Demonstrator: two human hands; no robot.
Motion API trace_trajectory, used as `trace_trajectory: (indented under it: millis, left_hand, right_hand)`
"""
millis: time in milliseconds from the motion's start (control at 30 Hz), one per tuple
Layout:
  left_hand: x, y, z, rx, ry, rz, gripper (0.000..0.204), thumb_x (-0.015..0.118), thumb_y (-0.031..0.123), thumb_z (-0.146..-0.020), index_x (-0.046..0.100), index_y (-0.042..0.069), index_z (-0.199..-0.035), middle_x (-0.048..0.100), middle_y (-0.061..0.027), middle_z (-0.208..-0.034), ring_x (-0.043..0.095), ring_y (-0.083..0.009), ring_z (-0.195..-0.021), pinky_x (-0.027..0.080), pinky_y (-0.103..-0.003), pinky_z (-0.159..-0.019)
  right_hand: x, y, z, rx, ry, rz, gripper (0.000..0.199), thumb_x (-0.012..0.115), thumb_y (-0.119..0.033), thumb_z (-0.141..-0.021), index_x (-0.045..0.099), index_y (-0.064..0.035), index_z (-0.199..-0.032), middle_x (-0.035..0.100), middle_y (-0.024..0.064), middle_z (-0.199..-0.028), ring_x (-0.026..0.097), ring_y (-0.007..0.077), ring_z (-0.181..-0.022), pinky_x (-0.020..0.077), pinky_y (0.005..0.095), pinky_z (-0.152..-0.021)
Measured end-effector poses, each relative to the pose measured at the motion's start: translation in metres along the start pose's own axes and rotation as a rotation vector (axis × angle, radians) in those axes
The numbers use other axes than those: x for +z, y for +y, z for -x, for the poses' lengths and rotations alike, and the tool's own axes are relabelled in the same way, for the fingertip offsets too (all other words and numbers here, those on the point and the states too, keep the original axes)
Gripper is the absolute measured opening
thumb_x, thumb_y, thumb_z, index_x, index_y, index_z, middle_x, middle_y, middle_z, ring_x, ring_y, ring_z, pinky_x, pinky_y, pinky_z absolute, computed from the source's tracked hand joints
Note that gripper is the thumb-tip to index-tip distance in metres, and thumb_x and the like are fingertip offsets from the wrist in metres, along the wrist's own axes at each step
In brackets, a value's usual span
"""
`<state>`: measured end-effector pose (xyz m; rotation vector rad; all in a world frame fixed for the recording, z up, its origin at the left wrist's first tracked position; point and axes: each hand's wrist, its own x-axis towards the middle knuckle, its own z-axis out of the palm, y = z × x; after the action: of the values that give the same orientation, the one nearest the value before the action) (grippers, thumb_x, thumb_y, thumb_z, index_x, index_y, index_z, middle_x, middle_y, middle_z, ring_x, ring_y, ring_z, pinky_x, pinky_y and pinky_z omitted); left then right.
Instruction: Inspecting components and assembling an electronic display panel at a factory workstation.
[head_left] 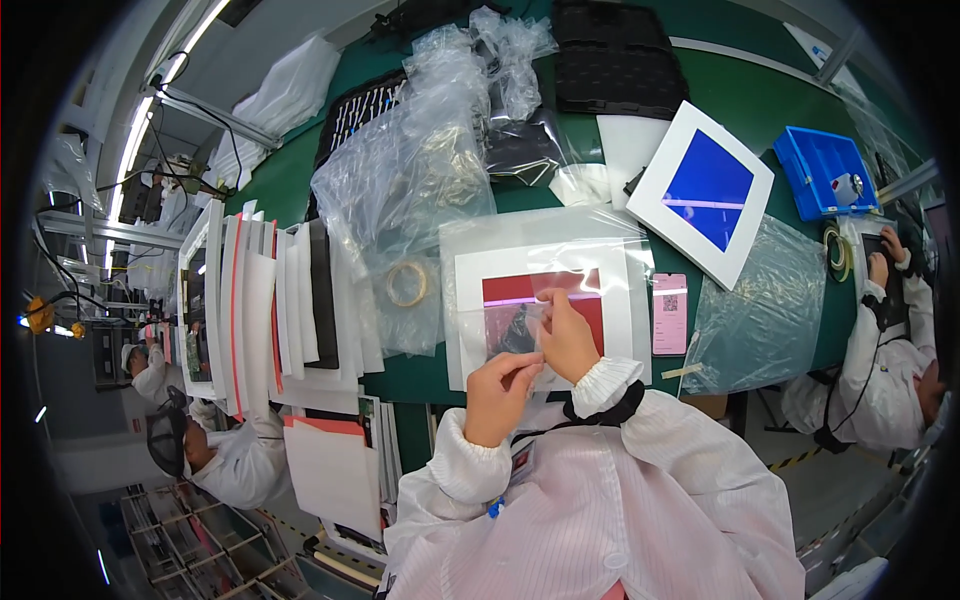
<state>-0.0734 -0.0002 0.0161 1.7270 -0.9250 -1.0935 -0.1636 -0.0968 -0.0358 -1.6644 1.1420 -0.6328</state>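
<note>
In front of me lies a white-framed panel [610,262] with a dark red screen area, on a sheet of clear plastic [447,290]. Over the red area, a see-through piece of clear film [533,322] shows between my hands. My right hand [570,340] is closed in a pinch at the film's upper right. Lower and to the left, my left hand [500,395] has thumb and forefinger pressed together at its lower end. A dark, blurry patch shows on the red area beside the film; I cannot tell what it is.
Stacked panels and foam sheets [262,300] stand at left. A tape roll [406,284] lies on crumpled plastic bags [410,170]. Rightward are a phone [669,315], a blue-screened white panel [710,190], a plastic bag [755,310] and a blue bin [822,170]. Co-workers sit both sides.
</note>
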Motion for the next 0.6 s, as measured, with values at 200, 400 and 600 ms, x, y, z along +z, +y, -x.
trace_trajectory:
  millis: [200,400,600]
  left_hand:
    - [-0.049,0.029,0.006,0.102,0.186,0.279,0.013,0.056,-0.003,-0.081,0.062,-0.005,-0.092,0.063,-0.0079,-0.079,0.05,-0.008,-0.061,0.041,-0.019,-0.056]
    - [-0.06,0.047,0.011,0.021,0.089,0.265,0.012,0.057,-0.001,-0.082,0.062,-0.005,-0.092,0.062,-0.0067,-0.078,0.05,-0.0076,-0.061,0.041,-0.019,-0.055]
    - [-0.044,0.052,0.015,-0.086,-0.314,0.209,0.015,0.059,0.007,-0.083,0.061,-0.003,-0.093,0.062,-0.0056,-0.081,0.053,-0.0086,-0.063,0.044,-0.02,-0.058]
  right_hand:
    - [-0.028,-0.027,0.002,-0.103,0.003,0.197,0.017,0.061,-0.019,-0.077,0.057,-0.0037,-0.084,0.059,0.0118,-0.077,0.06,0.0234,-0.068,0.0465,0.0345,-0.061]
    - [-0.042,-0.033,0.004,-0.161,-0.186,0.193,0.014,0.055,-0.015,-0.082,0.057,-0.0019,-0.085,0.059,0.0072,-0.067,0.059,0.0199,-0.063,0.0449,0.0288,-0.056]
    - [-0.046,-0.037,-0.011,-0.141,-0.346,-0.495,0.016,0.046,-0.012,-0.088,0.051,0.0001,-0.08,0.051,0.0025,-0.069,0.055,0.0113,-0.061,0.0429,0.0255,-0.054]
